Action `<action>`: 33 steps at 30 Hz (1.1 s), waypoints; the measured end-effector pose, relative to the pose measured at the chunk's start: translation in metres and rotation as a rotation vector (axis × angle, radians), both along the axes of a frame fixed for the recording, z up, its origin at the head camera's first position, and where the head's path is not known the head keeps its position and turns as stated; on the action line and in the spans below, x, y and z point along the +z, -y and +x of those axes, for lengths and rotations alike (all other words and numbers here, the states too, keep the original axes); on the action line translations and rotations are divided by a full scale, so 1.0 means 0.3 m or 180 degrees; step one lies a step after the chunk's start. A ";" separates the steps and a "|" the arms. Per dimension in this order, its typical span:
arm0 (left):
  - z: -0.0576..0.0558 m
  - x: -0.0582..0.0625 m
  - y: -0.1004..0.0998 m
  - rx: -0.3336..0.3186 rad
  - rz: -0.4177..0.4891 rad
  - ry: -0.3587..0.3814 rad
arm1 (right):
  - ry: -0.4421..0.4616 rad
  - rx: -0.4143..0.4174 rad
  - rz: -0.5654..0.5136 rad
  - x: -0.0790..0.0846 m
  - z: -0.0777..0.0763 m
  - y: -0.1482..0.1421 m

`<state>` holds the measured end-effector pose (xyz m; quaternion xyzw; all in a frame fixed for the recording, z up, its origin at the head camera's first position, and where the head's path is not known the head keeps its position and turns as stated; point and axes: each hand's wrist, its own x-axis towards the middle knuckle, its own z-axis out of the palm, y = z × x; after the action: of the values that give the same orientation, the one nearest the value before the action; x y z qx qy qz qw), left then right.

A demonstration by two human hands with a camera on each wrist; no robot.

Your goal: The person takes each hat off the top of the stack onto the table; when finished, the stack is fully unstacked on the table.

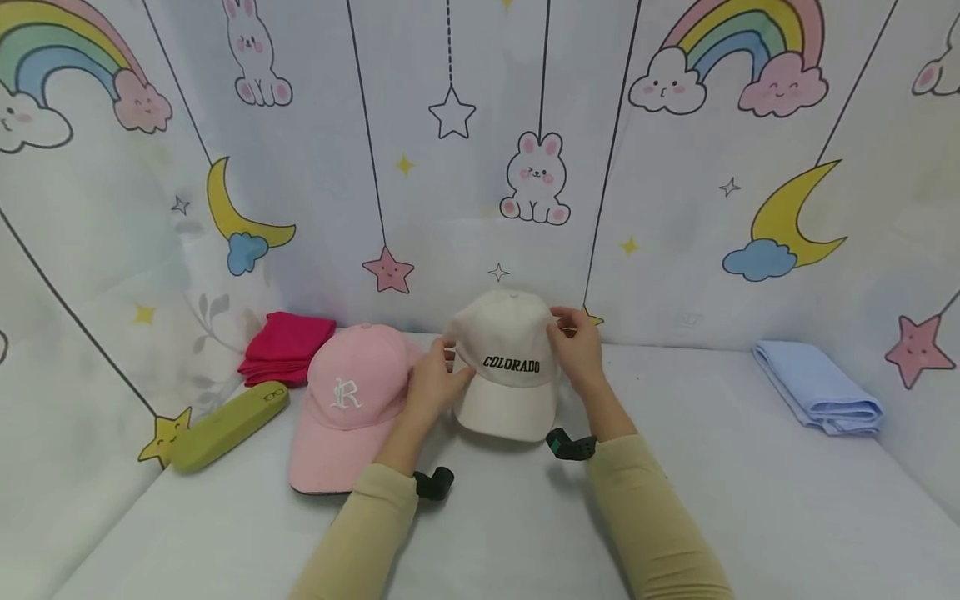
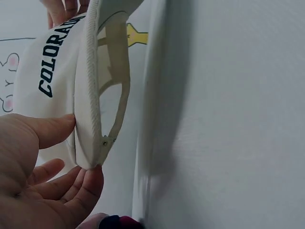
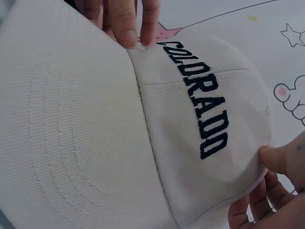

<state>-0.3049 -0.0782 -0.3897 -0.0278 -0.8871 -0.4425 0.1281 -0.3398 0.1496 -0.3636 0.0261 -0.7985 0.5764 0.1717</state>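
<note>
Between the two hands is a cream baseball cap [image 1: 513, 342] with dark COLORADO lettering, its brim toward the front. The left hand [image 1: 437, 379] pinches the cap's left side, thumb near the brim seam and fingers at the lower edge, as the left wrist view shows. On the crown's other side the right hand [image 1: 579, 343] pinches the fabric, thumb on the outside and fingers behind in the right wrist view. The cap's open back, with its strap, shows in the left wrist view. Just left of the left hand sits a pink cap [image 1: 360, 400] with a white letter R.
A green glasses case [image 1: 228, 427] lies at the left, with folded red cloth [image 1: 288, 346] behind it. Folded light blue cloth [image 1: 821, 387] is on the right of the white table [image 1: 712, 483]. A cartoon-printed curtain [image 1: 465, 192] rises behind.
</note>
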 end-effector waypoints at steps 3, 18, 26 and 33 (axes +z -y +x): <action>0.001 -0.013 -0.002 -0.0008 -0.0160 0.0052 | 0.0069 0.0011 0.0034 -0.019 -0.001 0.003; 0.007 -0.043 0.010 -0.0135 -0.0482 0.0287 | 0.0322 0.0186 0.0276 -0.073 0.001 0.019; 0.013 -0.021 0.013 -0.0161 -0.0310 0.0215 | 0.0660 0.0634 0.1051 -0.060 0.016 -0.015; 0.025 0.021 0.017 -0.0243 -0.0048 0.0079 | 0.0820 0.0780 0.1631 -0.064 0.036 -0.017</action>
<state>-0.2974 -0.0834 -0.3833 -0.0571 -0.8902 -0.4407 0.0999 -0.3290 0.1546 -0.3830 0.0913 -0.9239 0.3713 -0.0139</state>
